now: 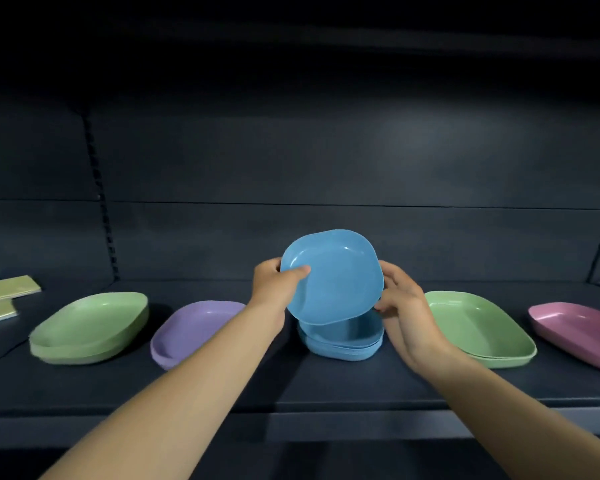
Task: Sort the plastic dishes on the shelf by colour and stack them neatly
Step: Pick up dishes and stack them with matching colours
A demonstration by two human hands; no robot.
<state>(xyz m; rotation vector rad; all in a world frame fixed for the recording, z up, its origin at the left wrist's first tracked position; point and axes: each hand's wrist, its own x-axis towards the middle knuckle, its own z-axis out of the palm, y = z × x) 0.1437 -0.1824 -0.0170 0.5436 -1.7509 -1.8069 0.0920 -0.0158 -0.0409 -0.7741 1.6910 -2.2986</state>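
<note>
A blue plastic dish (pixel 336 278) is tilted up toward me above a stack of blue dishes (pixel 343 344) in the middle of the dark shelf (pixel 291 386). My left hand (pixel 277 282) grips the tilted dish's left rim, thumb over the inside. My right hand (pixel 402 299) touches its right lower edge with fingers loosely bent. A green dish stack (pixel 90 327) and a purple dish (pixel 191 323) lie to the left; my left forearm covers part of the purple one. A second green stack (pixel 478 327) and a pink dish (pixel 575 330) lie to the right.
Pale green flat packets (pixel 7 292) lie at the far left of the shelf. A slotted upright (pixel 101 199) runs up the back wall on the left. The shelf's front lip (pixel 326 420) crosses below my forearms.
</note>
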